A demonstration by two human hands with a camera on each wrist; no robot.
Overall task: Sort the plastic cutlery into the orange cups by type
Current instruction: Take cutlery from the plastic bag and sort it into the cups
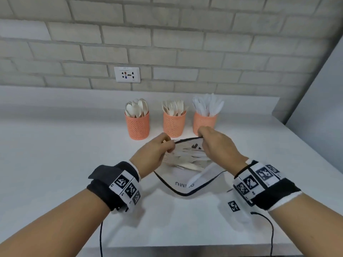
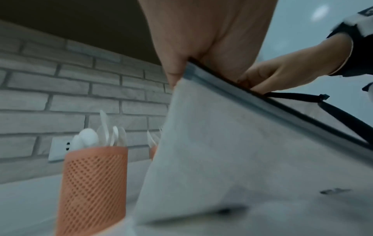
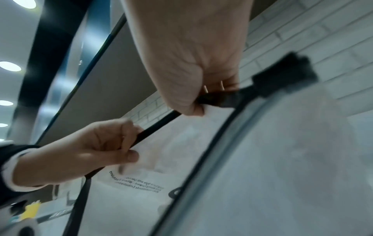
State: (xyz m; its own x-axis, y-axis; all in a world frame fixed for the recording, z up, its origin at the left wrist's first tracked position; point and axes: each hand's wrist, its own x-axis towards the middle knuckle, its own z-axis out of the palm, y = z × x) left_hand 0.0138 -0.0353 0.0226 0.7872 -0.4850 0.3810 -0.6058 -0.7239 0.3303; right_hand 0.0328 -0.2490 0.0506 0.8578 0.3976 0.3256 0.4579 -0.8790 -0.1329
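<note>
Both hands, left hand [image 1: 154, 154] and right hand [image 1: 217, 143], pinch the pouch [image 1: 185, 184] rim (cutlery inside, seemingly)

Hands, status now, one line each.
Left hand: closed, pinching the black top edge of the clear zip pouch.
Right hand: closed, pinching the same edge further along, near the zipper slider.

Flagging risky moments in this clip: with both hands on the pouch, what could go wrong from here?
1. Both the left hand and the right hand pinch the black rim of the pouch. If it tips, the loose cutlery inside could spill onto the counter.
2. The pouch sits just in front of the orange cups; a sudden tug might knock one over.
</note>
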